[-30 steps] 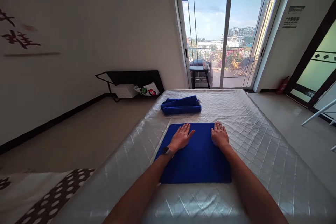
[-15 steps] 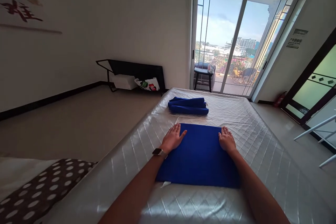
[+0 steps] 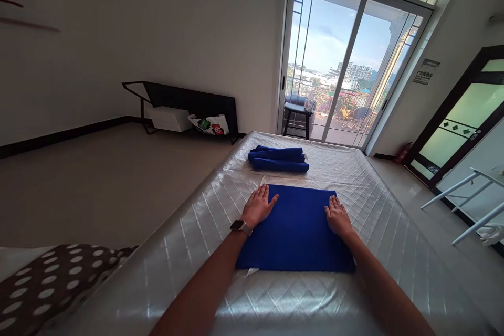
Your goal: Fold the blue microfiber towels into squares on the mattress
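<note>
A blue cloth lies flat in a rough rectangle on the silvery quilted mattress. My left hand rests flat on its far left corner, thumb spread away from the fingers, with a watch on the wrist. Across from it, my right hand lies palm down along the right edge near the far corner, fingers stretched out. A small white tag peeks out under the cloth's near left edge. Just beyond, more blue cloth sits in a loosely rolled, folded bundle.
Brown polka-dot fabric lies at the lower left. A black rack with a white box and a printed bag stands by the wall. Past the bed is a sliding glass door; a pale-legged table stands at right.
The view has turned slightly to the right. My right hand has shifted a little inward and nearer along the cloth's right edge; my left hand stays at its corner.
</note>
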Demonstrator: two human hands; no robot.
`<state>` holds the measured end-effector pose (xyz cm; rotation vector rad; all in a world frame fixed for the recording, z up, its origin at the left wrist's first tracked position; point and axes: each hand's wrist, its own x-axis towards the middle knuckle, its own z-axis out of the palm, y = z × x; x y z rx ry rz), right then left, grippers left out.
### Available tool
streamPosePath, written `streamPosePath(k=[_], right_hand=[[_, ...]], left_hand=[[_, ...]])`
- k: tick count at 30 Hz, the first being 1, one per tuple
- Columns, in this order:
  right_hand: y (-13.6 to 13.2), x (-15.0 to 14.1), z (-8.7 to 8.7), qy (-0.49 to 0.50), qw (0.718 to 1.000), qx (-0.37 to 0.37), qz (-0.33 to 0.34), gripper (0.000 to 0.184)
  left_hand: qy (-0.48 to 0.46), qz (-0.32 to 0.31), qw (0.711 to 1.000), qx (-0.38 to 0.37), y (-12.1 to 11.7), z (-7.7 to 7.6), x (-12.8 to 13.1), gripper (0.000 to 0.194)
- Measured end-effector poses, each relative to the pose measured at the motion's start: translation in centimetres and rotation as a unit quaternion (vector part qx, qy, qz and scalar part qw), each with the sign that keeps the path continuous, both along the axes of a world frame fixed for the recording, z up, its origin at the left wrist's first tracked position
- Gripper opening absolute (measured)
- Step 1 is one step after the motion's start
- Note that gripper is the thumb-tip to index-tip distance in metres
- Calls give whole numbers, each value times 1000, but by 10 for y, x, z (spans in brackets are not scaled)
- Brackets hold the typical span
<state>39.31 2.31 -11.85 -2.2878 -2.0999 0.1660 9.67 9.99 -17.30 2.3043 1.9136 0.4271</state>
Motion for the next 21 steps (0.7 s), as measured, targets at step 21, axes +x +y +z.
streamPosePath(k=[21], right_hand=[[-2, -2, -7, 88, 996, 16, -6, 63]], left_hand=[[111, 31, 993, -37, 1, 19, -3, 85]])
